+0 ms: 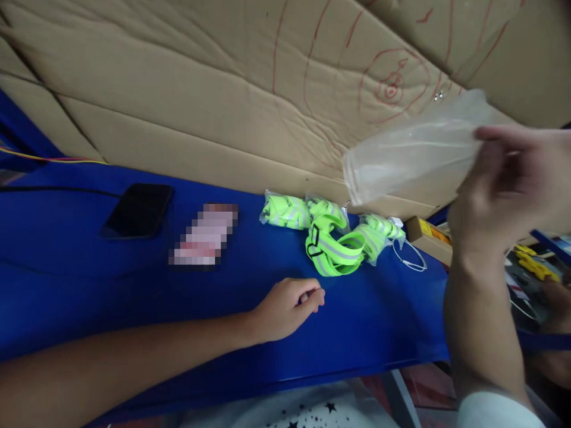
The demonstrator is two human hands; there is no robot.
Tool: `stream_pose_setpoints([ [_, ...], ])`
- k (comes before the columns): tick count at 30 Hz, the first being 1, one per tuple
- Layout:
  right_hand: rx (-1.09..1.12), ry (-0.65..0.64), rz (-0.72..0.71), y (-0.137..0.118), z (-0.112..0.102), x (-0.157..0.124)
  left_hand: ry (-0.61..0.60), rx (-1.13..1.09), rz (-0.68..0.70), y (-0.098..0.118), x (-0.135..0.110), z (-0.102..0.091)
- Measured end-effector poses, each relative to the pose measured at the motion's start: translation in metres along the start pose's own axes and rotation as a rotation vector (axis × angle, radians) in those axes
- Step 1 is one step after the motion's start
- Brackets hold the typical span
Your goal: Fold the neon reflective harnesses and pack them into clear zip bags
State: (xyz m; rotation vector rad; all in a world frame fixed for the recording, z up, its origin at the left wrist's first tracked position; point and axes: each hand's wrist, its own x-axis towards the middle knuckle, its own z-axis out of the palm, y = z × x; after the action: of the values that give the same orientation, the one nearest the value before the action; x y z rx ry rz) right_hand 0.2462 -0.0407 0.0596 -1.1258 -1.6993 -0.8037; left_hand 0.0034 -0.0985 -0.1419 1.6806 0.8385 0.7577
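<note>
My right hand is raised at the right, blurred, its fingers closed on a clear plastic bag. The bag hangs out to the left in front of the cardboard and looks flat. My left hand rests on the blue table in a loose fist, with nothing visible in it. Just beyond it lies a loosely coiled neon-green reflective strap with a black buckle. Behind the strap are bagged green reflective straps, and another bagged bundle lies to its right.
A black phone with a cable and a pixelated phone-shaped object lie on the blue table at left. Cardboard with red drawings walls the back. A white cable loop and small cardboard box sit right, near another person's hand.
</note>
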Motion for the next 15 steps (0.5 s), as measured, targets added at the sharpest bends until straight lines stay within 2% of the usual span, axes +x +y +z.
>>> stream_pose_setpoints([
  [2,-0.083,0.021,0.015,0.023,0.011,-0.004,0.001,0.006,0.006,0.001,0.000,0.000],
  [4,-0.113,-0.054,0.167,0.057,0.025,-0.017,0.001,0.010,0.018,0.001,0.000,0.001],
  [6,-0.133,-0.118,0.256,0.094,0.039,-0.039,0.005,0.013,0.033,0.002,0.000,0.000],
  [9,-0.149,-0.262,0.274,0.133,0.051,-0.078,0.063,0.044,0.099,0.004,-0.003,-0.003],
  [12,-0.209,-0.288,0.255,0.136,0.056,-0.102,0.272,0.277,0.377,0.007,-0.008,-0.005],
  [14,-0.233,-0.270,0.221,0.115,0.058,-0.105,0.402,0.488,0.588,0.007,-0.011,-0.006],
  [15,-0.209,-0.290,0.180,0.098,0.061,-0.103,0.429,0.567,0.664,0.006,-0.013,-0.006],
])
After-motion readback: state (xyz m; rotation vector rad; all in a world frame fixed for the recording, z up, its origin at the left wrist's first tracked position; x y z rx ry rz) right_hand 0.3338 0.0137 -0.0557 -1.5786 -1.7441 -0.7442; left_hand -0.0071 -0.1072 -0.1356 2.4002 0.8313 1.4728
